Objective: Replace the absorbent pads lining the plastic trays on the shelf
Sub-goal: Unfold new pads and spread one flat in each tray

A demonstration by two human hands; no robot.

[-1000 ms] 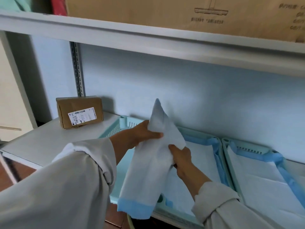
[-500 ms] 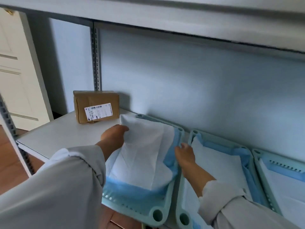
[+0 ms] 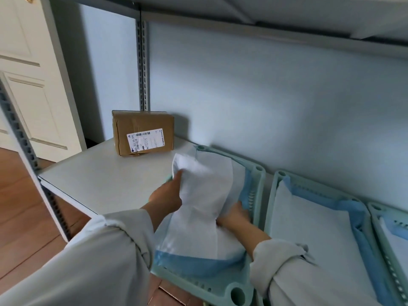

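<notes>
With the left hand (image 3: 167,196) gripping the pad (image 3: 205,208) in the left tray (image 3: 257,173) and the right hand (image 3: 234,217) pinching its right side, spreading looks underway; next, flatten its corners.

Both sleeved arms reach forward; the left hand (image 3: 166,198) pinches with fingers curled, the right hand (image 3: 234,215) lies lower, palm down.

Bare shelf surface (image 3: 92,173) is lying open at centre left, with only the cardboard box (image 3: 142,131) standing at its back. The upper shelf (image 3: 265,16) is capping the top of the frame. Both hands are filling the left tray (image 3: 254,184); the middle tray (image 3: 272,195) is crowding it right alongside.
</notes>
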